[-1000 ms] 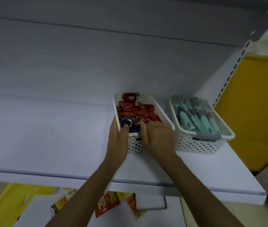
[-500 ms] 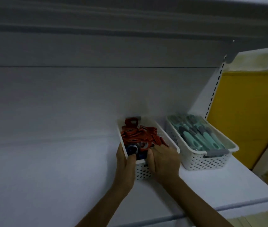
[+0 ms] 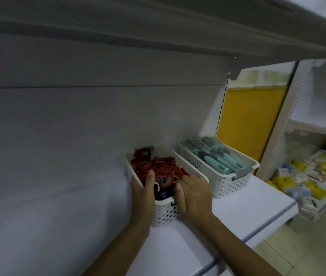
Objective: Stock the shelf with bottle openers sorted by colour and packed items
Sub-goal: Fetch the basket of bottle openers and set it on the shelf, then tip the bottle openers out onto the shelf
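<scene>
A white perforated basket [image 3: 166, 213] stands on the white shelf [image 3: 62, 216], filled with red bottle openers [image 3: 154, 168] and a few dark blue ones [image 3: 163, 193] at its near end. My left hand [image 3: 143, 193] grips the basket's near left corner, thumb inside on the openers. My right hand [image 3: 195, 195] clasps its near right rim, fingers curled over the edge. To the right, a second white basket [image 3: 227, 182] holds teal-handled packed items [image 3: 216, 156].
The shelf's back panel rises behind the baskets and an upper shelf [image 3: 158, 30] hangs overhead. A yellow panel [image 3: 251, 120] stands right of the shelf upright. Further right, a neighbouring shelf holds yellow and white packets [image 3: 307, 176]. The shelf edge runs at lower right.
The view has swung upward and leftward, so the shelf now sits lower and tilted. Both hands stay on the red-opener basket; my left thumb has moved further in onto the openers.
</scene>
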`<state>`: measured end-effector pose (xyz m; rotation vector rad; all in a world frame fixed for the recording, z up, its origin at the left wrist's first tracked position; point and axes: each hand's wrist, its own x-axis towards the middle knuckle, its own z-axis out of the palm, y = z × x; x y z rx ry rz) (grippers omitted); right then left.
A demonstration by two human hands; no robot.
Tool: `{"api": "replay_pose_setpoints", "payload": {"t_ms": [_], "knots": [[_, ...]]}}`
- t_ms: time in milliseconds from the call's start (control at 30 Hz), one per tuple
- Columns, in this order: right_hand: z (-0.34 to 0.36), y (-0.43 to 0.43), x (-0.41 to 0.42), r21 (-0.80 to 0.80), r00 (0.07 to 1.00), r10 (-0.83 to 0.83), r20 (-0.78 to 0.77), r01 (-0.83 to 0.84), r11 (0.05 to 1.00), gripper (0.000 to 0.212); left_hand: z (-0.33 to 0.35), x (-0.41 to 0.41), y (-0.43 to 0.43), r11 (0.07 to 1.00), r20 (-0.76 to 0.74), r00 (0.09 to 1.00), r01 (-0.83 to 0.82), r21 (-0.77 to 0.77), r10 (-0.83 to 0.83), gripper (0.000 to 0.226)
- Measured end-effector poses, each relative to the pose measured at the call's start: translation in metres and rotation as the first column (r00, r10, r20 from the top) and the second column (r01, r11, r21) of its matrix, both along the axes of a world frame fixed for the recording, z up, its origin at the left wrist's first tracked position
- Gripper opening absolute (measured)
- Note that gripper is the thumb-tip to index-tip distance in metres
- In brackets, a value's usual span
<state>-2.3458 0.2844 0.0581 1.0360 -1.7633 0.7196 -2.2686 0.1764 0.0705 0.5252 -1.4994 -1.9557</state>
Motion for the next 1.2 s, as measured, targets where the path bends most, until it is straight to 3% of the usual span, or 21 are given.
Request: {"api": "replay_pose_setpoints", "payload": {"t_ms": [67,133,233,300,367,467,533,600,633,767,900,967,1033,1100,1200], "knots": [[0.0,0.0,0.002,0.014,1.0,-0.01,0.019,0.009,1.0,0.051,0.003,-0.004,-0.017,0.998,0.112,0.994,0.013,-0.063,-0.006,0.035],[0.0,0.0,0.001,0.027,0.999,-0.013,0.039,0.012,1.0,0.052,0.005,-0.006,-0.031,0.998,0.21,0.978,0.034,-0.057,-0.021,0.014],[0.001,-0.001,0.005,0.034,0.997,-0.023,0.08,0.02,0.999,0.057,0.002,-0.004,-0.042,0.992,0.339,0.94,0.072,-0.104,-0.032,0.024],[0.0,-0.004,0.011,-0.034,0.99,-0.031,0.134,0.036,0.999,0.051,-0.001,-0.002,-0.044,0.992,0.316,0.949,0.062,-0.106,-0.026,0.033],[-0.001,-0.011,0.024,-0.198,0.958,-0.021,0.286,0.081,0.977,0.039,-0.003,0.002,-0.045,0.997,0.248,0.968,0.056,-0.053,-0.041,0.033],[-0.009,-0.026,0.051,-0.459,0.811,0.077,0.579,0.247,0.853,0.078,-0.008,0.013,-0.048,0.996,0.118,0.989,0.081,0.035,-0.085,0.031],[-0.013,-0.036,0.066,-0.58,0.603,0.313,0.734,0.315,0.751,0.104,-0.013,0.02,-0.05,0.992,0.079,0.991,0.106,0.07,-0.111,0.031],[-0.014,-0.048,0.074,-0.672,0.384,0.555,0.738,0.339,0.658,0.109,-0.017,0.023,-0.052,0.989,0.076,0.989,0.122,0.082,-0.128,0.032],[-0.016,-0.052,0.076,-0.693,0.356,0.595,0.72,0.327,0.643,0.105,-0.018,0.025,-0.053,0.987,0.076,0.987,0.136,0.08,-0.142,0.031],[-0.022,-0.058,0.078,-0.632,0.482,0.468,0.741,0.263,0.729,0.099,-0.024,0.033,-0.061,0.986,0.104,0.983,0.158,-0.056,-0.152,0.04],[-0.02,-0.067,0.086,-0.651,0.549,0.445,0.708,0.263,0.712,0.101,-0.031,0.039,-0.068,0.954,0.148,0.989,0.055,-0.296,-0.012,0.081],[-0.022,-0.07,0.088,-0.66,0.565,0.444,0.696,0.258,0.706,0.1,-0.03,0.041,-0.073,0.87,0.117,0.993,0.043,-0.49,0.017,0.092],[-0.024,-0.072,0.09,-0.652,0.582,0.432,0.689,0.237,0.72,0.099,-0.029,0.043,-0.075,0.691,0.137,0.99,0.08,-0.718,0.027,0.095],[-0.026,-0.073,0.093,-0.635,0.61,0.412,0.676,0.199,0.746,0.099,-0.034,0.046,-0.074,0.531,0.127,0.991,0.087,-0.843,0.04,0.095],[-0.025,-0.075,0.102,-0.571,0.681,0.345,0.646,0.131,0.81,0.101,-0.041,0.051,-0.079,0.51,0.076,0.997,0.062,-0.858,0.007,0.096]]}}
